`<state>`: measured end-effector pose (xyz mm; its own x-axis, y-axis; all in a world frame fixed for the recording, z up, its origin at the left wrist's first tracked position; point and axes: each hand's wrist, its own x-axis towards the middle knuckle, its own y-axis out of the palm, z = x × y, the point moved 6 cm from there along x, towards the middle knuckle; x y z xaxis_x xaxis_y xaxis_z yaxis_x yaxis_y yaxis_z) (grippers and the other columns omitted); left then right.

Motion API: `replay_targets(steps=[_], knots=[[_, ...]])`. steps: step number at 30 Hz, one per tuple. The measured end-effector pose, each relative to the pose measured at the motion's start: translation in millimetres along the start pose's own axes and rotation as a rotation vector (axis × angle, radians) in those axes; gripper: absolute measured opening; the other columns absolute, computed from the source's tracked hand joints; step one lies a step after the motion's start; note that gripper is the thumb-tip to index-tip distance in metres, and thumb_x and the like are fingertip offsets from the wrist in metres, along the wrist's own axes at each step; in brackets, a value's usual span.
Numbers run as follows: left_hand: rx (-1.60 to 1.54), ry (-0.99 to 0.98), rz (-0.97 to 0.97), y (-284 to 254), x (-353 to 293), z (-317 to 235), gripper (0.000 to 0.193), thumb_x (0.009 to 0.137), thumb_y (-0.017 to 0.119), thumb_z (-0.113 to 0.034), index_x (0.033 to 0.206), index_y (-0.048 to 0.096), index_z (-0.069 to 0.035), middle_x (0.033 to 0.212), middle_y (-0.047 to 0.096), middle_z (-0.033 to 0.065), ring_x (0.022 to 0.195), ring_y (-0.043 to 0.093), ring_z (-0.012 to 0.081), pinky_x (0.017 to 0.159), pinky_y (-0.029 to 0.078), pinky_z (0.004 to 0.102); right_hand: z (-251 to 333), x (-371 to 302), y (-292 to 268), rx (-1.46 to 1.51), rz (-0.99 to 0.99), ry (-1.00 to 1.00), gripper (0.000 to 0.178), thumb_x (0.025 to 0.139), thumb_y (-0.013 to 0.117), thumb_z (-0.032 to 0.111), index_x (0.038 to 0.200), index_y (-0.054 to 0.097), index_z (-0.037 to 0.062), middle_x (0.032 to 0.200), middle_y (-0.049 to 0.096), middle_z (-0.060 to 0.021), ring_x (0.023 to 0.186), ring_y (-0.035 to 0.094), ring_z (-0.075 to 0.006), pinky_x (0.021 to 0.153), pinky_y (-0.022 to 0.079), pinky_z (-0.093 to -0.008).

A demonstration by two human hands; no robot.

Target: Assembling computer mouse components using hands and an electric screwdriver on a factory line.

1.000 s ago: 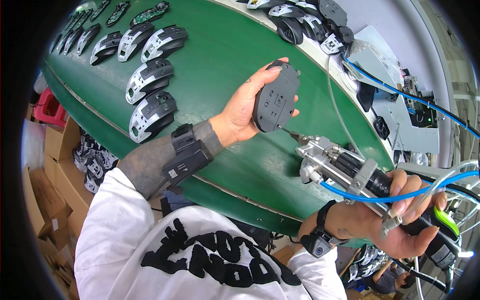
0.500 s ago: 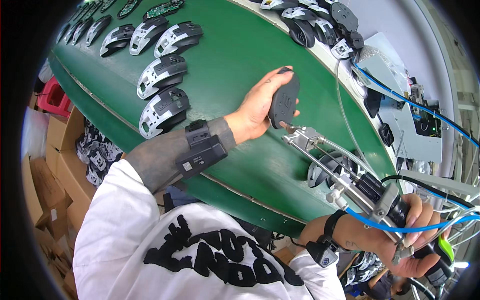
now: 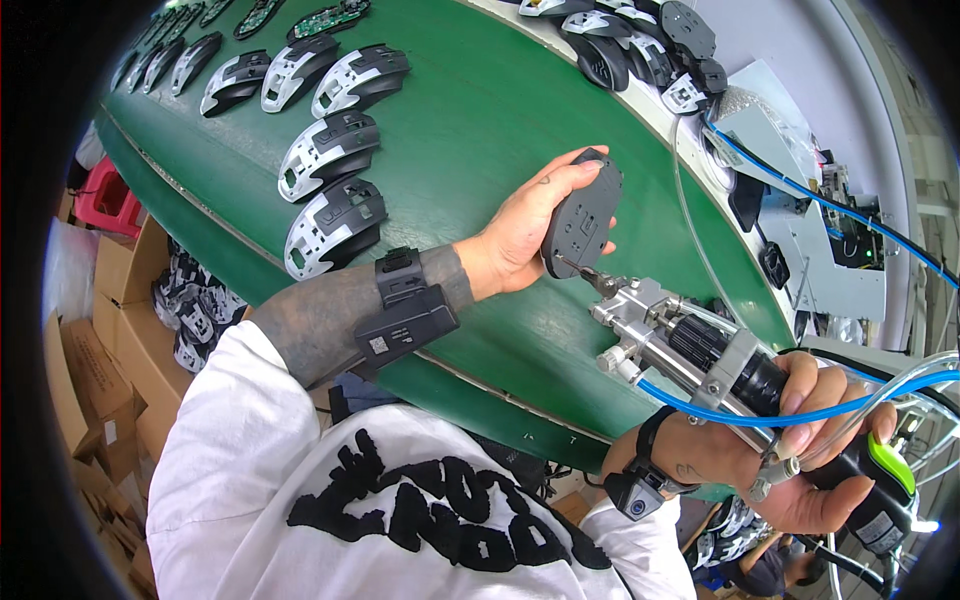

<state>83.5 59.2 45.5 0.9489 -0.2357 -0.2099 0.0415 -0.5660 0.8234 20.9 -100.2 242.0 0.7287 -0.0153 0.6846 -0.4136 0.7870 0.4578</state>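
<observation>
My left hand (image 3: 515,235) is closed around a black computer mouse (image 3: 585,212), held above the green bench with its flat underside turned toward the tool. The thumb lies along the upper edge and fingertips show at the far side. My right hand (image 3: 805,440) grips a metal and black screwdriver (image 3: 690,350) fed by hoses, which reaches up and to the left. Its tip meets the lower end of the underside. Whether a screw sits there is too small to tell.
On the green bench (image 3: 470,100), several grey and black mouse shells (image 3: 330,225) and green circuit boards (image 3: 330,18) stand at the left. More mouse parts (image 3: 640,50) lie on the white ledge. A blue hose (image 3: 720,415) crosses before the screwdriver. Cardboard boxes (image 3: 120,300) stand lower left.
The mouse has shifted slightly right and down in my left hand. The screwdriver has turned and moved a little, and its tip now shows plainly against the mouse's lower end.
</observation>
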Motion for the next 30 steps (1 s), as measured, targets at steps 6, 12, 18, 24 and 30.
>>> replay_targets(steps=[6, 12, 18, 24, 30], knots=[[0.007, -0.004, 0.025, 0.8, -0.1, 0.9, 0.046, 0.09, 0.049, -0.034, 0.131, 0.038, -0.017, 0.118, 0.048, 0.0069, 0.093, 0.056, 0.0216, 0.079, 0.053, 0.0405, 0.8, 0.2, 0.1, -0.007, 0.032, 0.005, 0.042, 0.082, 0.059, 0.03, 0.11, 0.039, 0.0059, 0.065, 0.052, -0.0035, 0.058, 0.053, -0.0191, 0.057, 0.038, -0.0311], [0.004, -0.003, 0.041, 3.3, -4.0, 1.2, 0.045, 0.09, 0.048, -0.034, 0.131, 0.037, -0.017, 0.119, 0.048, 0.0074, 0.093, 0.056, 0.0211, 0.079, 0.053, 0.0403, -3.0, -1.4, 3.6, -0.026, 0.059, 0.022, 0.04, 0.084, 0.058, 0.03, 0.111, 0.039, 0.007, 0.067, 0.053, -0.0031, 0.06, 0.054, -0.0187, 0.059, 0.039, -0.0311], [0.366, 0.06, -0.028, 11.8, -14.8, -2.7, 0.048, 0.089, 0.054, -0.03, 0.133, 0.039, -0.016, 0.12, 0.049, 0.0075, 0.09, 0.057, 0.019, 0.077, 0.052, 0.0334, -0.3, 3.9, 12.2, -0.049, 0.107, 0.096, 0.037, 0.089, 0.049, 0.032, 0.115, 0.037, 0.0089, 0.071, 0.052, -0.0047, 0.062, 0.053, -0.0185, 0.064, 0.041, -0.0345], [1.081, 0.925, 0.033, 73.5, -54.0, -76.7, 0.079, 0.071, 0.07, -0.014, 0.137, 0.028, -0.005, 0.134, 0.034, 0.0134, 0.119, 0.037, 0.0245, 0.1, 0.031, 0.0392, 43.9, 3.9, -33.7, -0.301, -0.194, 0.097, 0.033, 0.088, 0.044, 0.029, 0.11, 0.043, 0.0034, 0.062, 0.045, -0.004, 0.054, 0.047, -0.016, 0.052, 0.039, -0.0289], [0.557, 0.066, -0.638, 143.4, -182.9, -178.2, 0.038, 0.082, 0.054, -0.025, 0.113, 0.051, -0.003, 0.114, 0.053, 0.0047, 0.111, 0.046, 0.0229, 0.092, 0.037, 0.0354, 74.4, 4.3, -69.2, -0.516, -0.23, 0.276, 0.028, 0.088, 0.047, 0.022, 0.107, 0.044, 0.0027, 0.063, 0.047, -0.0073, 0.056, 0.047, -0.0179, 0.055, 0.041, -0.0293]])
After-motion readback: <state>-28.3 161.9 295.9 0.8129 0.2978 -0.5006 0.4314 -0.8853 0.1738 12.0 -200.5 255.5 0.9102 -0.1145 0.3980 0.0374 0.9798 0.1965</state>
